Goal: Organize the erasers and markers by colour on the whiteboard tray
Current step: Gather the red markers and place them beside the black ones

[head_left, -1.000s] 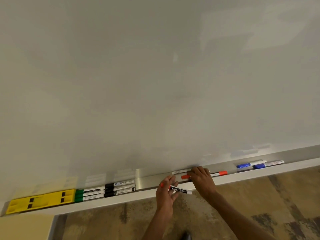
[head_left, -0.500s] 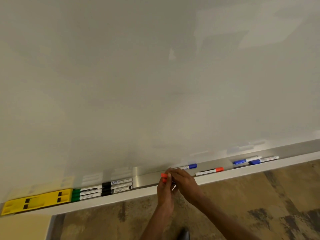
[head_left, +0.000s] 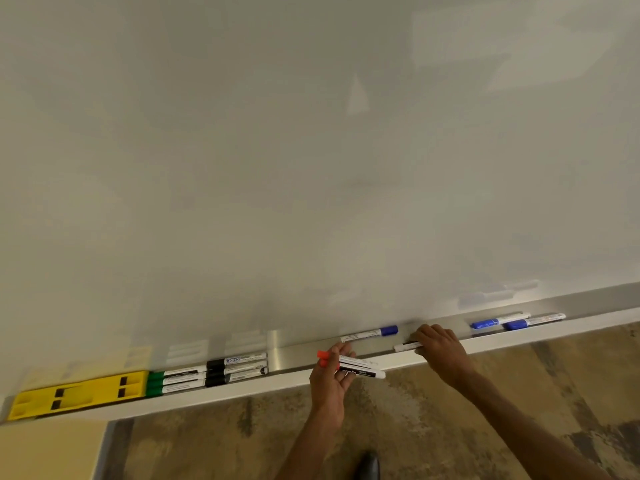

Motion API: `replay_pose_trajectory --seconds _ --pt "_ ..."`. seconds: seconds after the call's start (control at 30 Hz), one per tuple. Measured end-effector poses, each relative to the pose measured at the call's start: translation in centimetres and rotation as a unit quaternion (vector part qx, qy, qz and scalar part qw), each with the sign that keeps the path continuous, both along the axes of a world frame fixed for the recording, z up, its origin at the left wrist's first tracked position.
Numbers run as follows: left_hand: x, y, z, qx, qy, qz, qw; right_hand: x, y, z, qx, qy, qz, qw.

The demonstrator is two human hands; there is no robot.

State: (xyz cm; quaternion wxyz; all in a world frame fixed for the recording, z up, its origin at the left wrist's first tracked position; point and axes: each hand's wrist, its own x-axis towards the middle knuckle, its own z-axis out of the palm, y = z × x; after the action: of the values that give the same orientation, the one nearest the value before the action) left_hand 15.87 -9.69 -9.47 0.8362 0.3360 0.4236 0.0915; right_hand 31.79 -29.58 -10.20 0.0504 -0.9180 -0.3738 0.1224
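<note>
My left hand is closed around two red-capped markers, held just in front of the whiteboard tray with their caps pointing left. My right hand rests further right on the tray, its fingers curled over a marker lying there. Only that marker's white end shows; its cap is hidden under the hand. Between my hands, against the board, lies a blue marker. Two more blue markers lie at the right. At the left sit black markers, green markers and a yellow eraser.
The whiteboard fills the upper view. Bare metal tray runs between the black markers and my left hand. Below the tray are a patterned carpet, a shoe tip and a pale yellow wall panel at the bottom left.
My right hand left my left hand and moved right onto the red-capped marker lying on the tray. My left hand now shows two red markers, lowered a little in front of the tray.
</note>
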Motion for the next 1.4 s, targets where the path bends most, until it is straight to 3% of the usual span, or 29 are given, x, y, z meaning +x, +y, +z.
replay_pose_trajectory --seconds 0.1,0.2,0.23,0.3,0.4,0.47,0.63,0.8,0.9,1.03,1.1,1.13,1.17,1.27,1.4 --pt "-0.3 -0.2 -0.3 -0.006 0.000 -0.006 1.000 -0.3 0.2 1.4 0.068 -0.015 0.013 0.998" --pt "-0.6 0.0 -0.1 -0.020 -0.002 0.000 1.000 -2.0 1.6 3.4 0.234 0.020 -0.053 0.971" --pt "-0.7 0.1 0.0 -0.027 -0.003 0.005 1.000 -2.9 2.4 4.2 0.290 0.070 -0.112 0.948" --pt "-0.8 0.2 0.1 -0.035 -0.008 0.014 0.999 -4.5 4.2 5.5 0.385 0.197 -0.240 0.869" --pt "-1.3 0.5 0.3 -0.034 -0.021 0.016 0.999 -7.0 6.8 5.9 0.481 0.333 -0.318 0.746" --pt "-1.5 0.7 0.4 -0.027 -0.030 0.012 0.999 -8.6 8.1 5.6 0.488 0.395 -0.319 0.710" --pt "-2.3 2.6 0.5 -0.032 -0.049 0.049 0.997 -10.7 10.7 3.5 0.424 0.482 -0.327 0.694" --pt "-3.2 4.2 0.6 -0.021 -0.031 0.092 0.995 -10.9 11.2 2.5 0.456 0.551 -0.345 0.608" --pt "-3.4 5.0 0.5 -0.014 0.002 0.120 0.993 -11.5 12.5 2.0 0.450 0.565 -0.351 0.596" --pt "-3.6 6.7 0.6 -0.001 0.028 0.155 0.988 -11.5 14.7 2.1 0.436 0.541 -0.346 0.630" --pt "-4.0 7.5 0.8 0.069 0.049 0.161 0.983 -10.8 15.5 2.1 0.438 0.524 -0.348 0.643" --pt "-4.4 7.7 0.6 0.149 0.082 0.144 0.975 -10.5 15.9 2.0 0.433 0.511 -0.345 0.657" --pt "-5.0 7.8 0.3 0.248 0.125 0.112 0.954 -10.2 16.1 1.8 0.423 0.498 -0.339 0.677" --pt "-6.7 7.0 -0.9 0.514 0.182 -0.036 0.837 -9.8 16.7 0.7 0.405 0.471 -0.330 0.711" --pt "-7.2 6.2 -3.4 0.725 0.160 -0.265 0.615 -10.5 17.6 -0.4 0.388 0.445 -0.325 0.739"
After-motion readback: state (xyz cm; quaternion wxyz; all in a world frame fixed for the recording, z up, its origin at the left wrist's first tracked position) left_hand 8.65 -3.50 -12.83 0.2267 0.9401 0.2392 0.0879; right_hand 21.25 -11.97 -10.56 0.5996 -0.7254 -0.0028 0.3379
